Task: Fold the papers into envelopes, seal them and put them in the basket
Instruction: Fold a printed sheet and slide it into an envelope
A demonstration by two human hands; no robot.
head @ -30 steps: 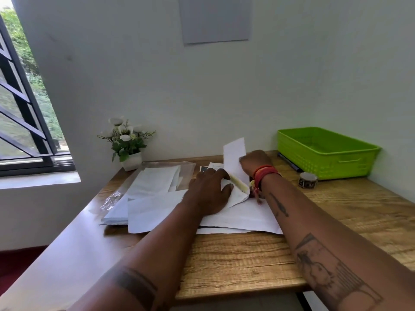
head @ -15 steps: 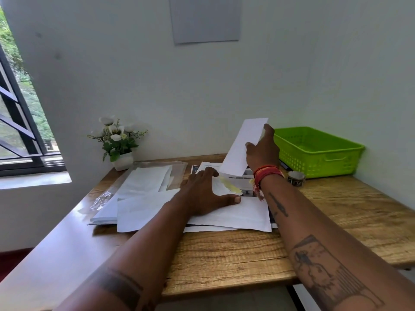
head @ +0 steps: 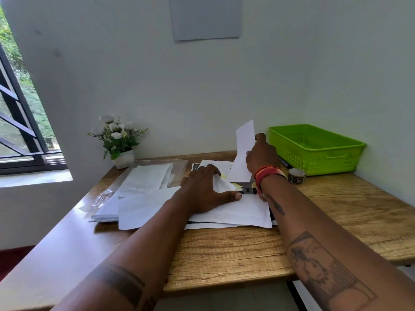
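Observation:
My right hand [head: 261, 154] holds a white folded paper strip [head: 243, 151] upright, lifted off the desk just left of the green basket [head: 314, 151]. My left hand [head: 205, 189] lies flat with spread fingers, pressing a white envelope [head: 238, 212] whose open flap [head: 221, 184] shows a yellowish strip. More white sheets and envelopes [head: 143, 182] are stacked to the left, partly on clear plastic wrap. The basket's inside looks bare.
A small roll of patterned tape [head: 296, 175] sits in front of the basket, and a dark pen [head: 283, 162] lies beside it. A potted white flower [head: 119, 142] stands at the back left by the window. The wooden desk [head: 235, 250] meets walls behind and to the right.
My right hand lifted the folded paper from the envelope and raised it upright toward the basket side. My left hand flattened and spread on the envelope.

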